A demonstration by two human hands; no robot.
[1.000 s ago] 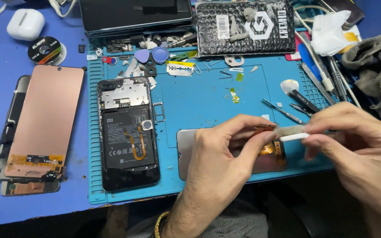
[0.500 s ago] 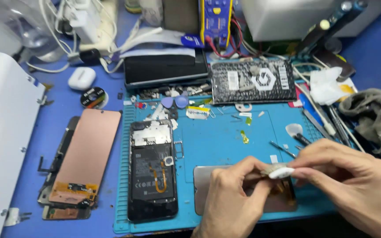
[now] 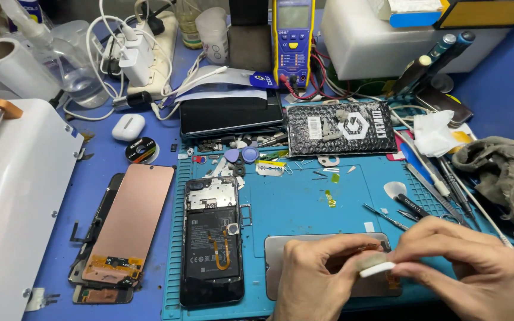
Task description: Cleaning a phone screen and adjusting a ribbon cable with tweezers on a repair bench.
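White strip (image 3: 377,269) pinched between left hand (image 3: 313,276) and right hand (image 3: 465,270), long axis left-right.

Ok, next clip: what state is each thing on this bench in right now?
Phone: back cover off, insides showing, flat on the blue mat.
Copper-backed screen: detached, face down left of the mat.
Grey panel: flat on the mat under both hands.
White strip: pinched between left hand and right hand.
Meter: upright, display blank.
Earbud case: closed.
Grey rag: crumpled.
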